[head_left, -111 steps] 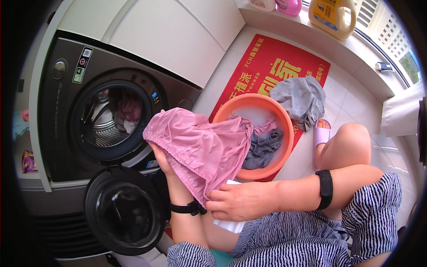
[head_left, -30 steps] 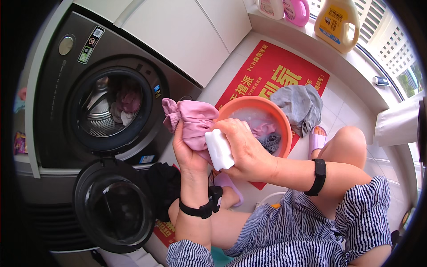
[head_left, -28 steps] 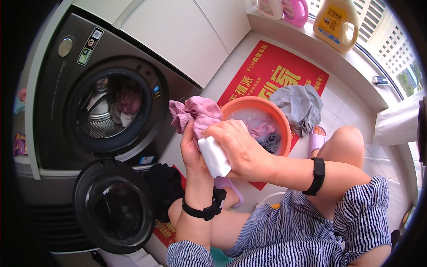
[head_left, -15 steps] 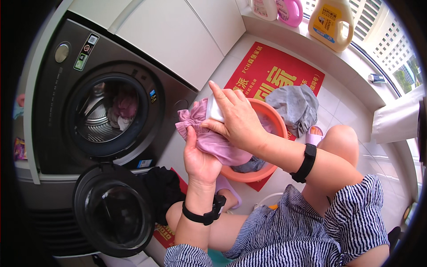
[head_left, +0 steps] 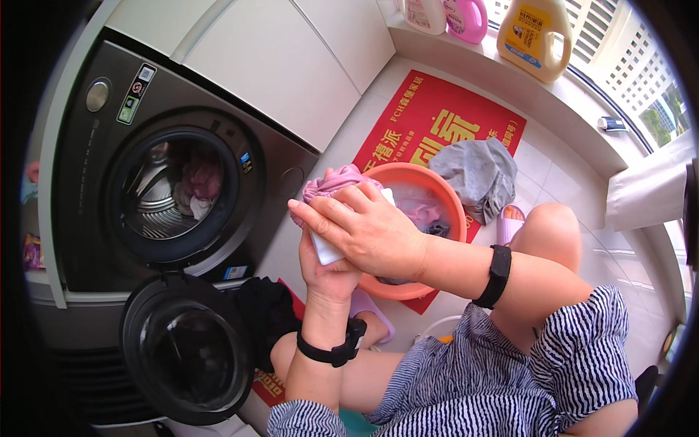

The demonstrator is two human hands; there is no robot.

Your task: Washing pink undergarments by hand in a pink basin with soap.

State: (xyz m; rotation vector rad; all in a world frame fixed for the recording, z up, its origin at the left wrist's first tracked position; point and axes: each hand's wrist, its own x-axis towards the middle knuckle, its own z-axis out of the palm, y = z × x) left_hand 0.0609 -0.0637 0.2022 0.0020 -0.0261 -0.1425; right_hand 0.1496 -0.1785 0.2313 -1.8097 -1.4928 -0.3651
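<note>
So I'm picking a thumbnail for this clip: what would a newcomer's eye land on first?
The two hands at centre: the right hand lies over the left hand, pressing a bunched pink garment and something white. Left of them gapes the open washing machine, laundry in its drum. Behind the hands, an orange basin sits on a red mat.

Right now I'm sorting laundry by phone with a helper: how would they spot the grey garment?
Start at the red floor mat in front of the washing machine. An orange basin sits on it, and the grey garment is draped over the basin's far rim. It is the only grey piece; the clothes inside the basin are mostly pink.
</note>
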